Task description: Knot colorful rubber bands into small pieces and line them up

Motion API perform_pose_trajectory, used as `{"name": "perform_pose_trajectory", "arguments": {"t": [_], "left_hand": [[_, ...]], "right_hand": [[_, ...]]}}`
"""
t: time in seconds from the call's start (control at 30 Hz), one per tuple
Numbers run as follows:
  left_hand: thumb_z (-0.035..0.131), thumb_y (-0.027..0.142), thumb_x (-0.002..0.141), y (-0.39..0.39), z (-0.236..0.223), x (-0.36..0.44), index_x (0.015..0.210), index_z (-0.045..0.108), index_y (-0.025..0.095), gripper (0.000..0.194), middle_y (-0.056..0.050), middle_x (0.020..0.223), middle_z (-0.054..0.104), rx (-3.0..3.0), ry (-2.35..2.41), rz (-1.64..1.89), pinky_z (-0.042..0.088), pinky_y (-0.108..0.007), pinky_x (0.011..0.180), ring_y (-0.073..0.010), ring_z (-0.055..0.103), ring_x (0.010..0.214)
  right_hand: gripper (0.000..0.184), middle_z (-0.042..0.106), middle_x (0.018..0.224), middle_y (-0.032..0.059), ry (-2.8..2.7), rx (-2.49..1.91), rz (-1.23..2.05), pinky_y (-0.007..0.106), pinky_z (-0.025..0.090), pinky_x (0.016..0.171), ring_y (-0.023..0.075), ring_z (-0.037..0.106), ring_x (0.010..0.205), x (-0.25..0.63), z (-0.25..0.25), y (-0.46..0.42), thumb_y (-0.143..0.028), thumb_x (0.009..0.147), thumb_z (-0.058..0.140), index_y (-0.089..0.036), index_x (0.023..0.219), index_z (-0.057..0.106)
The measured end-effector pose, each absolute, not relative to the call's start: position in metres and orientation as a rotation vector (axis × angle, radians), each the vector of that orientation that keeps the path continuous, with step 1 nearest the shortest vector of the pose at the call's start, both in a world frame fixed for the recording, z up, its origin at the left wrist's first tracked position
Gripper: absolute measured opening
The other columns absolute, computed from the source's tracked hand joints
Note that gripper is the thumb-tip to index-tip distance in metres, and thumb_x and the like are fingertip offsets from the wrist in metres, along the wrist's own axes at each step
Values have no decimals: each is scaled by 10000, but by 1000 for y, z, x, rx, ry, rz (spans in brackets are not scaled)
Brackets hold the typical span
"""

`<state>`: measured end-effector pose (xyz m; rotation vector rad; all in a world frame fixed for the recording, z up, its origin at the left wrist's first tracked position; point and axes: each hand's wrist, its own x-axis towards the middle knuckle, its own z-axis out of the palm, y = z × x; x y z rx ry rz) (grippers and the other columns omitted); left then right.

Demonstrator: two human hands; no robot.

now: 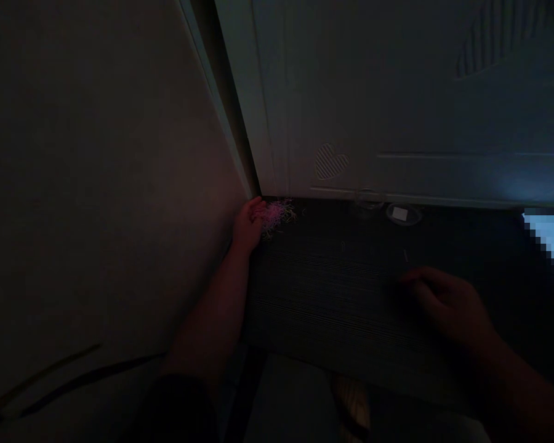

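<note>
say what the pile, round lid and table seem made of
Pile: perhaps plastic or rubber, going by thin, tangled pink and yellowish strands; finish too dim to judge.

Round lid: probably clear, smooth plastic, as its middle looks see-through inside a paler rim.

Table: likely wood or wood-look laminate, dark and matte, with fine parallel grain lines.

Place: we take it for a room in a home, though the dark keeps us from saying which room.
Hearts: striped relief hearts (331,162) decorate the pale panel (332,92), a homely touch to us.
Wall: we see a plain wall (96,154) on the left, with a narrow trim (221,117) where it nears the panel.
Bench: dark and wood-grained (314,295), it fits against the panel like home furniture.
Light: we find only dimness, plus a bluish glow on the panel at right.
</note>
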<state>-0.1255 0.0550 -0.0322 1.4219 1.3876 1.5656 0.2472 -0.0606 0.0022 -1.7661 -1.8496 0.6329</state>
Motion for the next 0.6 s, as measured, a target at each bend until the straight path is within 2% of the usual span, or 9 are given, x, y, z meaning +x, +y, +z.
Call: {"name": "perform_pose_trajectory", "arguments": {"t": [0.13,0.27,0.4,0.5,0.6], "left_hand": [[454,278,805,53,-31,-129,1233,502,196,439,-95,1280,548,1304,1188,1597,416,-442,987,-249,472,1221],[359,420,846,53,-30,-135,1232,511,175,482,-113,1300,529,1183,1063,1667,326,-460,1056,-253,443,1248],[230,439,871,54,-28,-133,1204,537,162,531,-109,1284,543,1131,952,1716,315,-446,1069,-235,440,1252],[258,431,866,53,-28,-126,1201,535,166,508,-110,1300,528,1200,935,1668,322,-443,1067,-232,436,1256],[401,361,834,50,-28,-119,1204,523,186,428,-101,1305,519,1367,1050,1634,330,-439,1062,-230,446,1244]], "right_hand": [[289,670,709,49,-1830,-1757,673,300,467,487,198,611,570,249,-1,-61,-410,764,468,-196,805,658],[283,666,699,42,-1831,-1782,660,293,462,480,192,606,563,251,-3,-61,-406,770,472,-200,808,662],[287,674,728,47,-1836,-1788,648,309,479,520,205,619,614,251,-4,-60,-410,775,467,-203,809,663],[285,677,751,50,-1837,-1765,638,322,490,550,211,625,641,250,-4,-60,-414,773,470,-204,802,661],[277,676,753,50,-1845,-1752,630,322,488,550,210,624,639,249,-3,-60,-403,770,468,-203,794,658]]}}
